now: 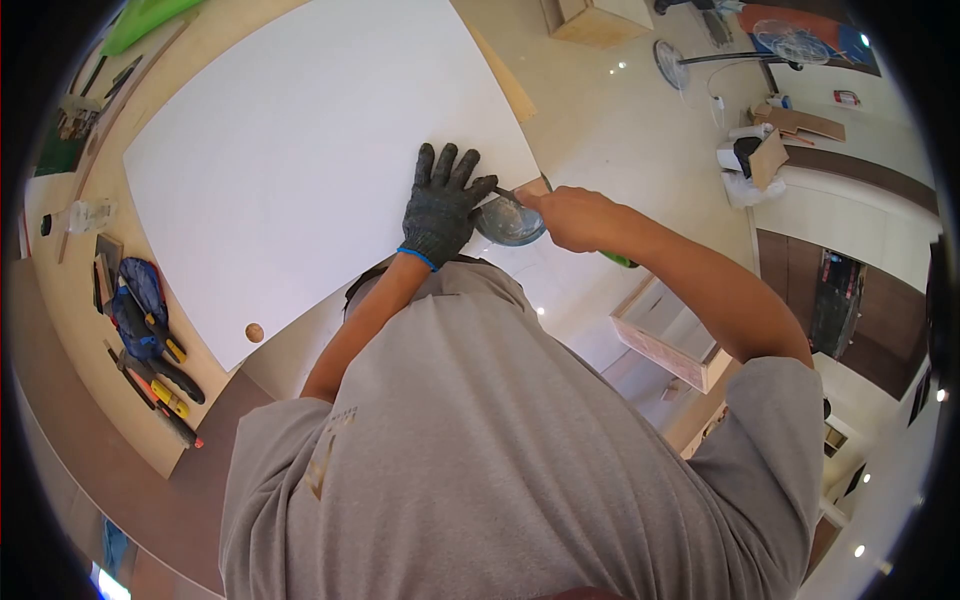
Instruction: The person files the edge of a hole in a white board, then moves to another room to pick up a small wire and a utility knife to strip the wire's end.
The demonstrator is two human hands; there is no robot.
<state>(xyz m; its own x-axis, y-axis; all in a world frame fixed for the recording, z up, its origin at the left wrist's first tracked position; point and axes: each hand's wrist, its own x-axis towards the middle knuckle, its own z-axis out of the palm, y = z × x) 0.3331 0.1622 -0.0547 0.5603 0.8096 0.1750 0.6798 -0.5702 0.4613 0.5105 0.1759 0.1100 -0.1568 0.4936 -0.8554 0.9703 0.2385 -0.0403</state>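
Grey shirt fabric fills the near foreground at six o'clock, and both arms reach up from it toward the middle of the view. At the centre the left hand (441, 204), in a dark knit glove with a blue cuff, lies flat with fingers spread wide on the near edge of a large white panel (300, 150). Touching it at three o'clock, the bare right hand (575, 218) is closed around a slim tool with a green handle (618, 259), whose dark tip points into a small round shallow bowl (509, 221) resting at the panel's corner; what the bowl holds is too blurred to tell. Judging by this, the work stands at an early point: the panel's face shows clean and unmarked apart from a small round brown spot (254, 332) near its edge at eight o'clock. Farther out at nine o'clock, yellow-handled tools (165, 375) lie on the bench (70, 300) beside a blue bag (140, 300). Farthest, at one o'clock, a fan (790, 42) lies on the pale floor (640, 130).
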